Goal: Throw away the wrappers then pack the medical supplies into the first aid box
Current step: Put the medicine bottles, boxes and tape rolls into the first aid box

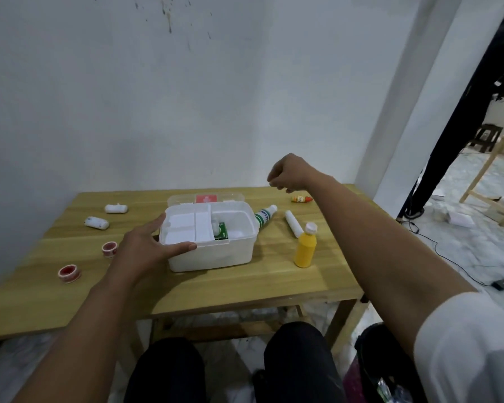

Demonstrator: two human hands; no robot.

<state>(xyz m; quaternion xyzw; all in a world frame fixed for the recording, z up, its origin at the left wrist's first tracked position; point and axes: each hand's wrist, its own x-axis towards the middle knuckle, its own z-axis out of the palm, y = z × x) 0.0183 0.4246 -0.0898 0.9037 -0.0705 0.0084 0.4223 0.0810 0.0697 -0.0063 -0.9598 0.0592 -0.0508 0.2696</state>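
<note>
The white first aid box (pixel 216 257) stands open mid-table, its lid (pixel 205 198) lying behind it. Inside are a white tray insert and a green packet (pixel 222 231). My left hand (pixel 149 245) rests on the box's near-left corner, fingers spread along the rim. My right hand (pixel 288 173) hovers above the table behind the box, fingers curled; nothing shows in it. Right of the box lie a green-and-white bottle (pixel 264 216) and a white roll (pixel 293 223); a yellow bottle (pixel 305 248) stands upright. A small orange bottle (pixel 301 199) lies at the back.
On the wooden table (pixel 259 283), left of the box, lie two white bandage rolls (pixel 116 208) (pixel 96 223) and two red tape rolls (pixel 109 248) (pixel 69 273). A white wall stands behind. A dark bin (pixel 381 370) sits on the floor at my right; cables cross the floor.
</note>
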